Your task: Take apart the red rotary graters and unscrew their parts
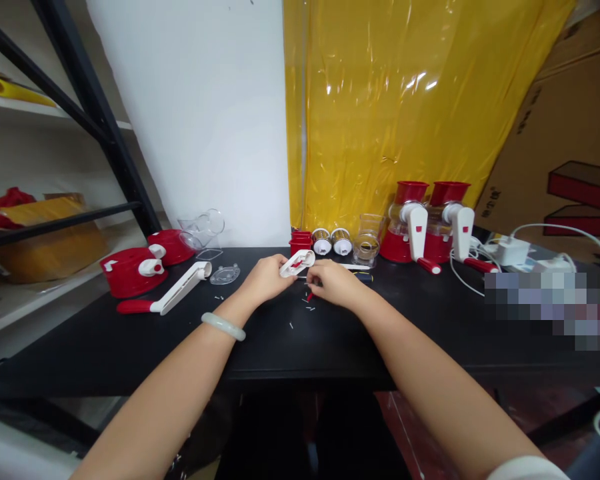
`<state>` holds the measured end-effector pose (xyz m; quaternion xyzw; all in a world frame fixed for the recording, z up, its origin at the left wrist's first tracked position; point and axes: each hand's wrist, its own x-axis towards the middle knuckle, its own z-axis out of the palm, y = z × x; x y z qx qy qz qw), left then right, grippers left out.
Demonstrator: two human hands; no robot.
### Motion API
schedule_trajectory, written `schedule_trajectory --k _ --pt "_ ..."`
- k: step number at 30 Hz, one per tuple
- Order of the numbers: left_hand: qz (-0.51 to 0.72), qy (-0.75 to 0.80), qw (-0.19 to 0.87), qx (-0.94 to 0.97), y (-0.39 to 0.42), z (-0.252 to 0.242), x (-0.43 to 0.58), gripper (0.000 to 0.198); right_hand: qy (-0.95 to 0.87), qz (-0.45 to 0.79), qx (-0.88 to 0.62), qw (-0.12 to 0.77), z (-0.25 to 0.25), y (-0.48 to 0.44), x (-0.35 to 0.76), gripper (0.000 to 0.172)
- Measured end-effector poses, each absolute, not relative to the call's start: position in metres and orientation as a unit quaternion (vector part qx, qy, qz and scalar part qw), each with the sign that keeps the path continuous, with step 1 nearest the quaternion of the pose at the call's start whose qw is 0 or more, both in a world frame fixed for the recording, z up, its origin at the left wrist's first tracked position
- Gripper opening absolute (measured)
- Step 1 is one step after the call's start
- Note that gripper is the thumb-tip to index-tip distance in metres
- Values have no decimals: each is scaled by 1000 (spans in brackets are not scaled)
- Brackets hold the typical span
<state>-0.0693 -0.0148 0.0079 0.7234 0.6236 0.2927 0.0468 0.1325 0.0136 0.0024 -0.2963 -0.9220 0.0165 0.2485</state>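
Observation:
My left hand (270,277) is closed around a white plastic crank arm (299,263), its hollow side with a bit of red inside facing me. Close beside its right end, my right hand (334,283) has its fingers bent together; whatever they pinch is too small to make out. Just under those fingertips shows a small red piece (309,297). Several small screws (310,309) lie scattered on the black table below the hands. A tool with a dark handle (364,277) lies behind my right hand, partly hidden.
At left are red bases (134,272), a white crank with red grip (180,291), a clear cover (225,275) and a clear housing (205,229). Behind stand red parts (303,241), grater drums (322,241) and another clear housing (367,247). Assembled red-and-white graters (405,223) and white chargers (513,251) are right.

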Motion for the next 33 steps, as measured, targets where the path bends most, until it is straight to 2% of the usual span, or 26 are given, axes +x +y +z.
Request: schedule_trajectory --k 5,11,13,15,17,19,22,28,33 --pt "290 615 47 732 -15 9 -68 28 -934 86 -292 188 -4 18 131 12" --pt "294 607 55 736 -17 10 -68 27 -922 119 -306 206 -5 23 134 16" --pt "293 606 57 738 -17 10 -68 27 -909 115 -312 252 -4 25 136 11" --pt "291 600 56 743 -17 10 -68 26 -879 89 -318 343 -2 27 136 7" --pt "292 587 61 753 -18 10 -67 26 -839 72 -326 430 -2 29 136 18" --pt "295 571 74 762 -20 10 -66 27 -813 78 -334 471 -3 31 135 34" --pt "300 547 97 775 -22 11 -63 27 -811 113 -330 470 -6 33 133 44" --pt "287 521 122 794 -25 13 -61 29 -818 232 -308 425 -9 34 132 31" --pt "284 513 140 798 -26 14 -59 30 -816 246 -314 419 -8 33 132 31"
